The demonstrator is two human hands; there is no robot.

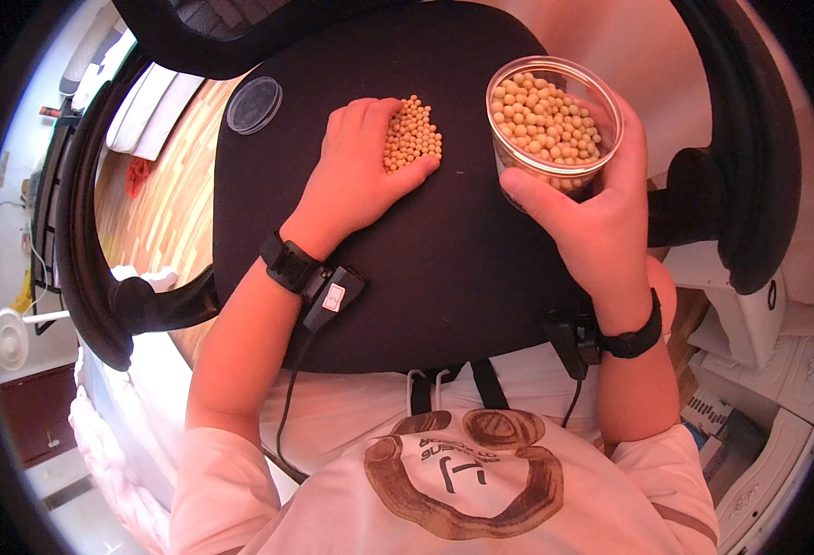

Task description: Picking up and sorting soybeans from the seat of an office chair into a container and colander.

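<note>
The left hand (361,171) is laid flat and open on a black chair seat (425,277). Nothing is gripped by it. Its fingers are curved around a small pile of yellow beans (413,136), and the pile is touched by the fingertips and the thumb. The beans lie just past the fingers, on the side away from the person.

The right hand (592,208) is closed around a clear round jar (555,120). The jar is held from below and from the side, with the thumb pressed on its near wall. It is held upright or only a little tilted. It is nearly full of the same yellow beans, and its mouth is open. The jar is kept just to the right of the pile, close to it but not touching it.

A clear round lid (254,104) is seen lying flat on the seat, well to the left of the left hand and beyond it. It is not touched by anything.

A black band with a small box and a wire is worn on each wrist.

The step in hand looks like the gathering of the loose beans into one heap. Judged from this, the beans would next have to be scooped up or pushed toward the jar's mouth. For that, the jar's rim would need to be brought low and close to the heap, and the beans moved slowly, since round beans roll away easily.
</note>
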